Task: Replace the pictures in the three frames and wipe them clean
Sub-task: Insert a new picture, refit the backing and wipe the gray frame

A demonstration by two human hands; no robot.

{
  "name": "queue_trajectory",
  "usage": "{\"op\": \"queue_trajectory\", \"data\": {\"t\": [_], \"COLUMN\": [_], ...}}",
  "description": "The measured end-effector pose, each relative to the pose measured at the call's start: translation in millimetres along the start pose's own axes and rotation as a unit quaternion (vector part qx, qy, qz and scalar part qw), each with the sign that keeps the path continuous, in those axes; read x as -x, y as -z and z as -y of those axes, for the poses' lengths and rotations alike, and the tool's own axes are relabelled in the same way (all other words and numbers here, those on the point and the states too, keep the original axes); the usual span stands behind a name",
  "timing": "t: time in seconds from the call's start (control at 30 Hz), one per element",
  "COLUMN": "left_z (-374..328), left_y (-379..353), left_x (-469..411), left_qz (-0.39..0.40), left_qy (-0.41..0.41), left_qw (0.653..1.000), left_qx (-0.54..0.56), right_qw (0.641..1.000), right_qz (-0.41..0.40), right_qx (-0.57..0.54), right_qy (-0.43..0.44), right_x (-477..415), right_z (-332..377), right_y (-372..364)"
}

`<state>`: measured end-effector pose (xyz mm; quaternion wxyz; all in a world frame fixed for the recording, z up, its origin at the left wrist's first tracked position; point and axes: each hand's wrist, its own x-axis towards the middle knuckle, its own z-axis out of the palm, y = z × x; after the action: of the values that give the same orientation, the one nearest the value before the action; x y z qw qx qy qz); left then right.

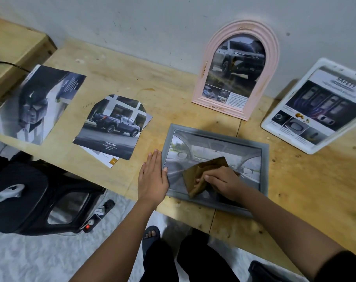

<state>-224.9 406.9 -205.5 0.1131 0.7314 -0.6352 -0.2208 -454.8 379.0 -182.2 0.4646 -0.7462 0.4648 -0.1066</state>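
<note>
Three frames are showing in the head view, all on a wooden table (163, 78) set against a pale wall. The grey frame (218, 133) is lying flat near the table's front edge, holding a picture of a road seen from inside a car. The right hand (222, 183) is resting on its glass with the fingers curled, gripping a folded brown cloth (201, 171) and pressing it to the pane. The left hand (152, 176) is lying flat on the table just beside the frame's left edge, fingers straight and held together, thumb touching the rim.

Behind, the pink arched frame (203, 78) is standing upright against the wall with a pickup picture in it. To its right, the white frame (289, 137) is leaning back, showing a sheet headed "SAFETY".

Left of the grey frame, a loose pickup picture (114, 127), cut to an arched top, is lying on other sheets. Farther left, a larger dark print (36, 102) is lying at the table's edge.

Below the table, a black chair (30, 196) is standing beside a power strip (99, 214), and a sandalled foot (150, 234) is showing on the floor.
</note>
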Motion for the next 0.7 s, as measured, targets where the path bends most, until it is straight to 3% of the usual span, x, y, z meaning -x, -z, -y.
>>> {"op": "queue_trajectory", "data": {"t": [0.17,0.3,0.37,0.43,0.53,0.7], "left_z": [0.5,-0.5,-0.8,-0.3,1.0,2.8], "left_y": [0.4,1.5,1.6,1.6,2.4,5.1], "left_x": [2.1,1.9,2.1,2.3,2.7,2.1], "left_qz": [0.0,-0.004,-0.007,-0.008,-0.007,0.016], "left_qy": [-0.001,0.002,0.001,-0.003,-0.011,-0.017], "left_qw": [1.0,1.0,1.0,1.0,1.0,0.999], "left_qx": [0.006,0.011,0.02,0.025,0.028,0.03], "right_qw": [0.995,0.979,0.958,0.957,0.936,0.812], "right_qz": [0.024,0.067,0.072,-0.017,-0.245,-0.517], "right_qx": [0.031,0.127,0.152,0.084,0.065,-0.001], "right_qy": [-0.092,-0.142,-0.231,-0.278,-0.246,-0.271], "right_x": [25.6,45.3,44.0,41.2,46.2,83.4], "right_z": [-5.8,-7.7,-7.4,1.1,15.1,14.8], "right_y": [21.9,57.4,73.8,91.9,117.8,116.6]}}
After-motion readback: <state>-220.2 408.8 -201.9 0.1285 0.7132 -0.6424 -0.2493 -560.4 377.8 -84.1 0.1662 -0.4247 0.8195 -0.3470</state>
